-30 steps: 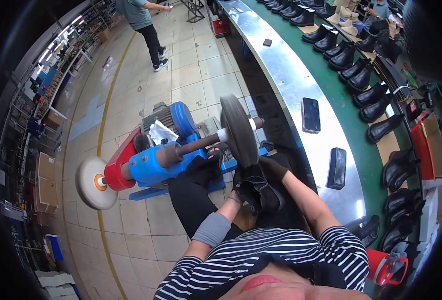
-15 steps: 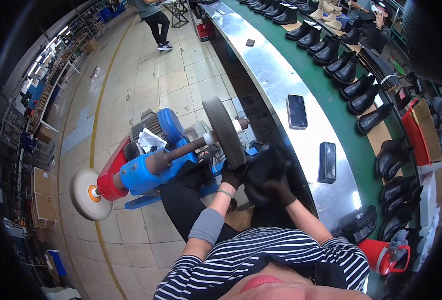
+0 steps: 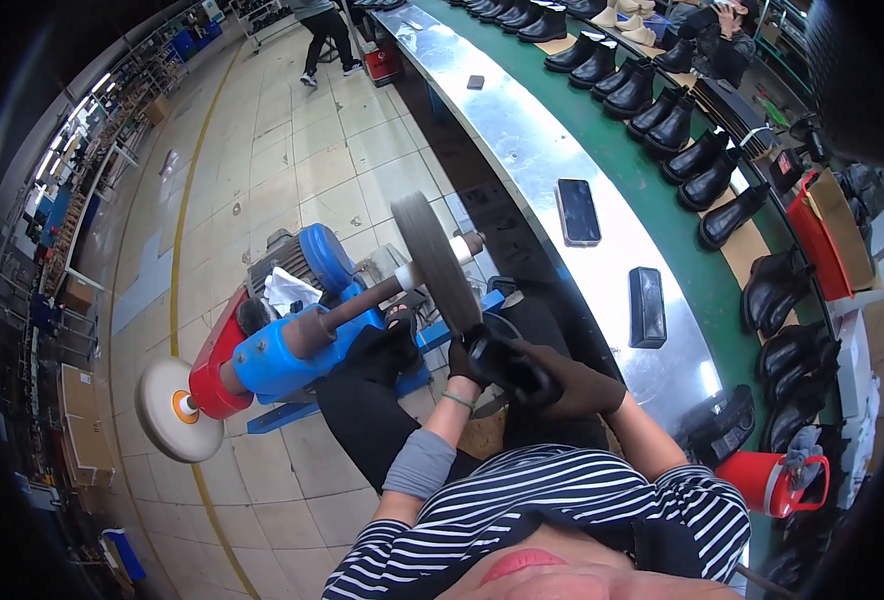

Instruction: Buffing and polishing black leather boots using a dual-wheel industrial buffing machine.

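Note:
A black leather boot (image 3: pixel 514 370) is between my two hands, just below the dark buffing wheel (image 3: pixel 434 262). One end of it meets or nearly meets the wheel's lower edge. Brown-gloved, my right hand (image 3: pixel 584 384) wraps round the boot's right side. My left hand (image 3: pixel 464 364), in a dark glove, closes on its left end, its fingers partly hidden behind the boot. The wheel sits on the shaft of a blue and red polishing machine (image 3: pixel 277 352), and a pale wheel (image 3: pixel 174 408) is on the shaft's other end.
To my right runs a metal-topped bench (image 3: pixel 537 150) with a phone (image 3: pixel 578 212) and a black case (image 3: pixel 647 308). Beyond it, several black boots (image 3: pixel 697 155) line a green surface. A red mug (image 3: pixel 770 482) stands near my right elbow. A person (image 3: pixel 324 40) walks on the tiled floor ahead.
The boot has turned in my hands and shows a shiny side. My right hand has shifted its hold, its glove now in fuller view. The person ahead has taken a step.

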Tool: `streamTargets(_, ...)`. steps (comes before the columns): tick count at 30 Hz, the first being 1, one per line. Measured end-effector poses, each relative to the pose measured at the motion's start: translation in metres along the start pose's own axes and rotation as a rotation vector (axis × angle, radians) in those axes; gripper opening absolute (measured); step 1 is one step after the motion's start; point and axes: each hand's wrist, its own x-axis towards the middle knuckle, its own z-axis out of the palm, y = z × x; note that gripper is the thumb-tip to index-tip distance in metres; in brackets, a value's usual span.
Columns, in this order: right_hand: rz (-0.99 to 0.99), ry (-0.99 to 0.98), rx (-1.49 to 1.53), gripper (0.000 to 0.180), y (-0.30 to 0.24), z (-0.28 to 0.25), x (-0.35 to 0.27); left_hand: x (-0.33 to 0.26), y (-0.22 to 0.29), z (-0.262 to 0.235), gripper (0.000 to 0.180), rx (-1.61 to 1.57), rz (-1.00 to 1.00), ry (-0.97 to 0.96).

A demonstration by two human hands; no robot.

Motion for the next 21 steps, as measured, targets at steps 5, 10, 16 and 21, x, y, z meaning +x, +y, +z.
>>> streamTargets(5, 0.118, -0.343, -0.705, 0.098, -0.036, -0.002, 0.036, 0.01, 0.032, 0.025, 0.035, -0.814, -0.453, 0.116)
streamTargets(10, 0.017, -0.43, -0.696, 0.103, 0.025, 0.021, 0.098, 0.016, 0.033, 0.028, 0.034, -0.78, -0.378, 0.093)
streamTargets(16, 0.044, -0.287, -0.829, 0.103, 0.004, 0.027, 0.045, 0.013, 0.031, 0.022, 0.033, -0.735, -0.278, 0.07)
streamTargets(21, -0.008, -0.153, -0.775, 0.09, -0.036, 0.004, -0.008, 0.018, 0.033, 0.022, 0.033, -0.695, -0.221, 0.05)
